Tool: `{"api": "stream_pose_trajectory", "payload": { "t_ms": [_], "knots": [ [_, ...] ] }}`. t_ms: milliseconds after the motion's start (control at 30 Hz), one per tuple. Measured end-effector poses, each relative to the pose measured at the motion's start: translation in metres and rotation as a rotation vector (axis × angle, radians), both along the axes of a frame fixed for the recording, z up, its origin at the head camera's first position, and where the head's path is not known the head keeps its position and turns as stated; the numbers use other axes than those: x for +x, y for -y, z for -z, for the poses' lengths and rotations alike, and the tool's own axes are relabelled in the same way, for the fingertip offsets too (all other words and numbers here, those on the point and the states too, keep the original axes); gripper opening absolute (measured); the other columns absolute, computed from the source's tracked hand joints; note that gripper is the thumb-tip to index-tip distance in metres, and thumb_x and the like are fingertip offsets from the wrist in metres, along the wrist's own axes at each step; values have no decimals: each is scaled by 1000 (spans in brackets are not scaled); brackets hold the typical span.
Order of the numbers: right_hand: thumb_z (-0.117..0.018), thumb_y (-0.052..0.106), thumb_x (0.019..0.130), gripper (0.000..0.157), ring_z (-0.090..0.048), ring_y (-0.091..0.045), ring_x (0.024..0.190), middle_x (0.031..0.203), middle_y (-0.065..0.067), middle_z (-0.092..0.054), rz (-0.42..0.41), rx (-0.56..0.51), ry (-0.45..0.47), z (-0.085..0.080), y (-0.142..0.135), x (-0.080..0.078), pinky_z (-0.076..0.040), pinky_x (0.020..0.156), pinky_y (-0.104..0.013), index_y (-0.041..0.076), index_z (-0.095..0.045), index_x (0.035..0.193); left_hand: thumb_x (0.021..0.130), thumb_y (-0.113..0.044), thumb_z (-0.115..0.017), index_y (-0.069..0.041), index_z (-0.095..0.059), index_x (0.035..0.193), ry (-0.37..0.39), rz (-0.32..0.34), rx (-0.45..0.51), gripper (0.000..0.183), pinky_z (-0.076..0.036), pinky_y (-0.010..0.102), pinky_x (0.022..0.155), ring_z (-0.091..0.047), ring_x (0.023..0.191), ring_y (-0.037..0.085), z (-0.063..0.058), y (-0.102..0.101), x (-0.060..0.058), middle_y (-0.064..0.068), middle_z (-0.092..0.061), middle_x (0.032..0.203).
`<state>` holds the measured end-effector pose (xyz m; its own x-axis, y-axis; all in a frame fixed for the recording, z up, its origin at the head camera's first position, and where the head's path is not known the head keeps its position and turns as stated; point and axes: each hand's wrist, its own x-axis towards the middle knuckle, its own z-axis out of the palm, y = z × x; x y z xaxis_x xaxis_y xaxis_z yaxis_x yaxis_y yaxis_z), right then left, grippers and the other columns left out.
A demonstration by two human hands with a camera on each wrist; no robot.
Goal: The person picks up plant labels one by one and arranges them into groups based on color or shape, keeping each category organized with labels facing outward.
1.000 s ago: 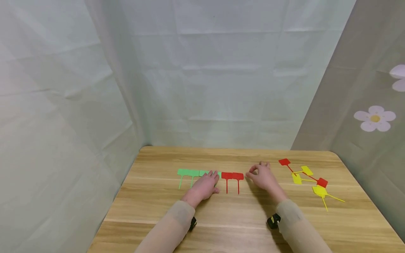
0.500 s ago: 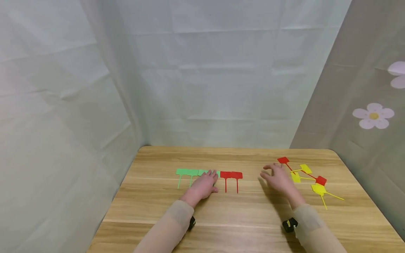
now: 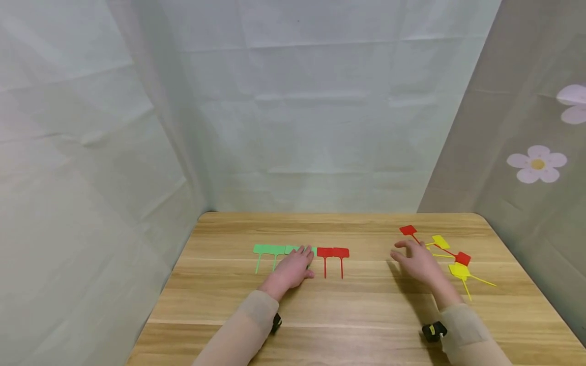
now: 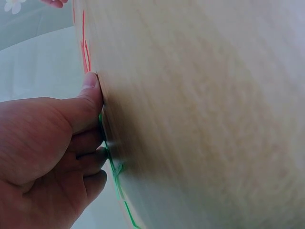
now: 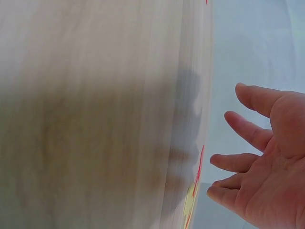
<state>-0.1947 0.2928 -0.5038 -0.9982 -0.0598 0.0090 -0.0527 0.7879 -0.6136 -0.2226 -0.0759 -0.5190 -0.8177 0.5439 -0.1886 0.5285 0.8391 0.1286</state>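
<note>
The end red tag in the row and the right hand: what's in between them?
Just bare wooden table. The head view shows nothing lying between the end red tag of the row and the right hand.

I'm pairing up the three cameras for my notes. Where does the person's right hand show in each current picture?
Head: right hand, right of centre, below the middle.
Left wrist: only a small part of the right hand, at the top edge, toward the left.
Right wrist: right hand, at the right, cut off by the edge.
Shared landmark: the wooden tabletop.
</note>
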Motion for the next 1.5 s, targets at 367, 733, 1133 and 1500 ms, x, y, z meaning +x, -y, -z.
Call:
{"api": "stream_pose_trajectory", "payload": {
  "t_ms": [367, 733, 1133, 1500],
  "knots": [
    [-62, 29, 109, 48, -50, -62, 132, 144, -41, -54, 51, 35, 7, -5, -10, -17, -45, 102, -75, -4, -59, 144, 106, -35, -66, 1, -46, 160, 3, -13, 11, 68, -29, 47, 128, -33, 158, 35, -1, 5, 0, 18, -37, 170],
    [-53, 13, 108, 49, -40, -67, 137, 148, -42, -49, 160, 229, 84, -8, -32, -66, -40, 108, -77, -11, -49, 150, 105, -35, -67, 1, -48, 159, -17, -5, 9, 67, -31, 46, 128, -36, 157, 35, -2, 3, 0, 18, -40, 168],
    [-54, 25, 110, 47, -32, -77, 134, 138, -52, -47, 240, 384, 138, 6, -22, -85, -42, 103, -78, -18, -58, 129, 105, -37, -67, -1, -48, 160, -17, -8, -18, 68, -31, 44, 128, -36, 157, 33, -2, 0, 1, 16, -40, 169],
    [-51, 7, 97, 44, -17, -80, 140, 139, -57, -41, 254, 378, 180, -4, -17, -91, -28, 109, -86, -25, -58, 126, 105, -38, -66, -2, -47, 161, -23, -19, -25, 68, -30, 43, 128, -35, 157, 32, 1, -1, 0, 14, -39, 170]
  ]
}}
